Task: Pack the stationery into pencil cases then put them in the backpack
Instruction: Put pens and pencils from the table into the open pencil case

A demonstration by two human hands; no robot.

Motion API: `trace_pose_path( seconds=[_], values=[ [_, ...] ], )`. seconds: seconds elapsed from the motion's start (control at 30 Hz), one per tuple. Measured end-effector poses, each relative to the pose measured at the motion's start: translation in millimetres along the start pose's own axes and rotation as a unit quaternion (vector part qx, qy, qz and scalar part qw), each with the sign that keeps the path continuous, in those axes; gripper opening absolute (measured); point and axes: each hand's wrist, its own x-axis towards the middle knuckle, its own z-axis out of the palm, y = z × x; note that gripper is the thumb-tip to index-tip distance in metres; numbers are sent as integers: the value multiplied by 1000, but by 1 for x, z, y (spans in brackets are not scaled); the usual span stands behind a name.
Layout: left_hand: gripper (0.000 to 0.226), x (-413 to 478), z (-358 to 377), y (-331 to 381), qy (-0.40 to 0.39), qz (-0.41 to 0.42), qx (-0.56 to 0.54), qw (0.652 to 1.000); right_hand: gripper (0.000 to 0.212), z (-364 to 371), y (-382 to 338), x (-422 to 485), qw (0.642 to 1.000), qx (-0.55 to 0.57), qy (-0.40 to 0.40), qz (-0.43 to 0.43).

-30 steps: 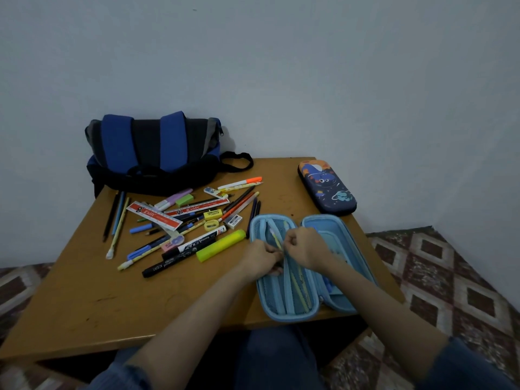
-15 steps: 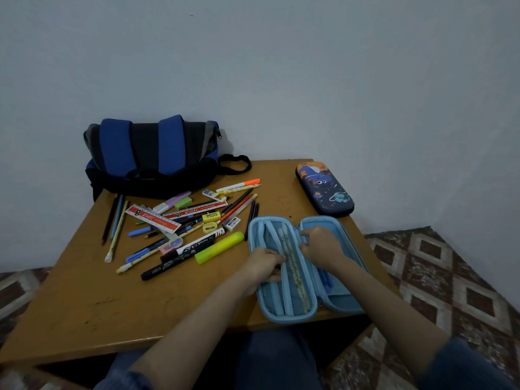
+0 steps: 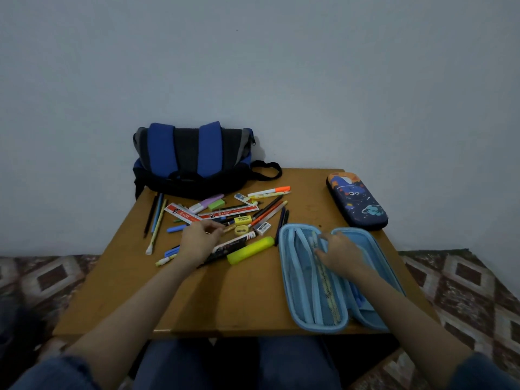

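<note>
An open light-blue pencil case [image 3: 287,280] lies at the table's front right. A yellow patterned pencil [image 3: 327,288] lies in its left half. My right hand [image 3: 342,254] rests on the case, fingers curled on that pencil's top end. My left hand [image 3: 198,244] is over the loose stationery pile, and its fingertips pinch a thin pale pencil [image 3: 230,228]. A yellow highlighter [image 3: 250,250], a black marker [image 3: 233,245] and red rulers [image 3: 183,213] lie around it. A shut dark-blue space-print case [image 3: 357,201] sits at the back right. The blue and black backpack [image 3: 194,161] stands against the wall.
The wooden table [image 3: 225,299] has bare wood in front of the pile, between my forearms. Several pencils [image 3: 154,218] lie apart at the pile's left edge. A patterned floor [image 3: 461,282] shows on both sides, and a plain wall stands close behind.
My left hand left the light-blue case and moved left to the stationery pile. My right hand stayed on the case, shifting slightly along the pencil's top end.
</note>
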Motion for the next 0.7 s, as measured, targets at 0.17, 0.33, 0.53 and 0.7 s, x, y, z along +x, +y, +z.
trace_pose_path(
  seconds=[0.17, 0.33, 0.53, 0.7],
  values=[
    [16, 0, -41, -50, 66, -33, 115, 991, 40, 2, -1, 5, 1000, -7, -6, 18],
    [15, -9, -52, -78, 76, -63, 138, 986, 39, 5, 4, 7, 1000, -7, 2, 9],
    [20, -14, -54, -95, 62, -56, 207, 975, 37, 4, 0, 5, 1000, -3, 13, 13],
    [19, -18, -52, -98, 66, -51, 227, 970, 42, 4, -2, 3, 1000, 5, 11, 18]
  ],
)
